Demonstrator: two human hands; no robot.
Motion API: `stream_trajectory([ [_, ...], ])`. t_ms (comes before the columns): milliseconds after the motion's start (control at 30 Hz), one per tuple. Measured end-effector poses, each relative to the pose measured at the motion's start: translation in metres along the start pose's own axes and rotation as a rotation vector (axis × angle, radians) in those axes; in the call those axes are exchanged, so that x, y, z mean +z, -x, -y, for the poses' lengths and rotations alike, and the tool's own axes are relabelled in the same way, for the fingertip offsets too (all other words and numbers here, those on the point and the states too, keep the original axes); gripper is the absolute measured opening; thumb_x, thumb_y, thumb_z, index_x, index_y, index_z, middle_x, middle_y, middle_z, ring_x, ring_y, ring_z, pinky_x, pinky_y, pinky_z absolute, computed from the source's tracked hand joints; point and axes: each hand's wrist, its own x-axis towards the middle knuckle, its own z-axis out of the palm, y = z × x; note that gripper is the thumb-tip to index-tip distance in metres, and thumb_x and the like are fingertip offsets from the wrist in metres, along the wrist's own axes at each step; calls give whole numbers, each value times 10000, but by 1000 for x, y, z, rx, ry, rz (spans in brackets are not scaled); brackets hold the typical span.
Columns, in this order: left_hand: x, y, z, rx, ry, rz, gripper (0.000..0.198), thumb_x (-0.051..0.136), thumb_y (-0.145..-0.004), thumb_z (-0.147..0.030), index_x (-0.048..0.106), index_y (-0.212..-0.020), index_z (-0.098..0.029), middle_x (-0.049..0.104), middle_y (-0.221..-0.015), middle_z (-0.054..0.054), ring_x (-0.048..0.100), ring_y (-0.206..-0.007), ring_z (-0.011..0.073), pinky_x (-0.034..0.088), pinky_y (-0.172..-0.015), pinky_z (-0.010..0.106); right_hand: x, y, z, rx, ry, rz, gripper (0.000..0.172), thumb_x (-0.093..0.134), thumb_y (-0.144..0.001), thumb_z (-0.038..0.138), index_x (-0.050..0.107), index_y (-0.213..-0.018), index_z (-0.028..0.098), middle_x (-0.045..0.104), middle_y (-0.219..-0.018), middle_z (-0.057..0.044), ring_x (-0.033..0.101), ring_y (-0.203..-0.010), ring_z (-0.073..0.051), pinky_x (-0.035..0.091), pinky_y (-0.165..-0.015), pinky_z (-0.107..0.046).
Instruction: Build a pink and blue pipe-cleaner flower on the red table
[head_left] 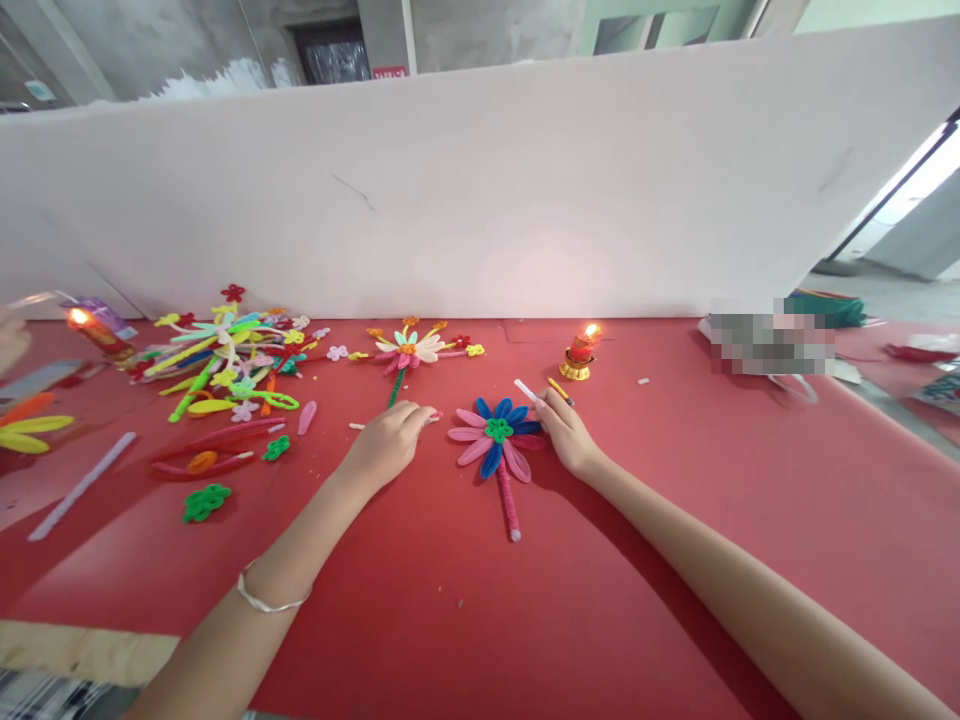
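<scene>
In front of me a pink and blue chenille-stem flower (491,466) with a green centre lies on the red tabletop, its pink-wrapped stem towards me. My right hand (568,432) is closed at its right petals and grips a short whitish glue stick (524,390). A yellow stick with a dark end (560,391) shows beside those fingers; whether it is held, I cannot tell. My left hand (388,442) is closed on a thin pale stick (357,427), whose ends show either side. Just behind it lies a white and pink flower (409,348) with a green stem (396,388).
A lit red candle (581,350) in a gold holder stands behind my right hand; another candle (101,335) burns far left, near another person's hand (11,338). A heap of chenille pieces (225,360), green flowers (205,503) and a long glue stick (82,487) lie left. A white board (480,200) borders the back.
</scene>
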Motion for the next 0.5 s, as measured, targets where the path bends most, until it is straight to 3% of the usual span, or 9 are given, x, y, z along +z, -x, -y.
stream_trajectory([
  [100,-1,1,-5,-120,-13,57,252,373,-895,-174,565,-1055,-193,671,-947,64,636,-767,169,429,-584,237,-1,-1,0,-10,-11,-27,330,347,-862,510,431,-733,218,362,-613,46,333,-561,-111,300,-531,-239],
  [233,-1,0,-4,-209,6,110,226,373,-900,-208,568,-1013,-188,692,-860,55,649,-713,168,396,-554,225,-11,-6,-3,-37,0,-131,350,357,-859,518,483,-759,208,362,-598,39,331,-550,-111,290,-520,-241],
  [500,10,1,-1,-168,-76,206,241,343,-931,-283,543,-1010,-175,677,-789,72,634,-624,191,354,-508,234,-59,-18,-17,4,222,-491,334,351,-866,465,544,-781,207,397,-553,41,371,-528,-114,292,-533,-239],
])
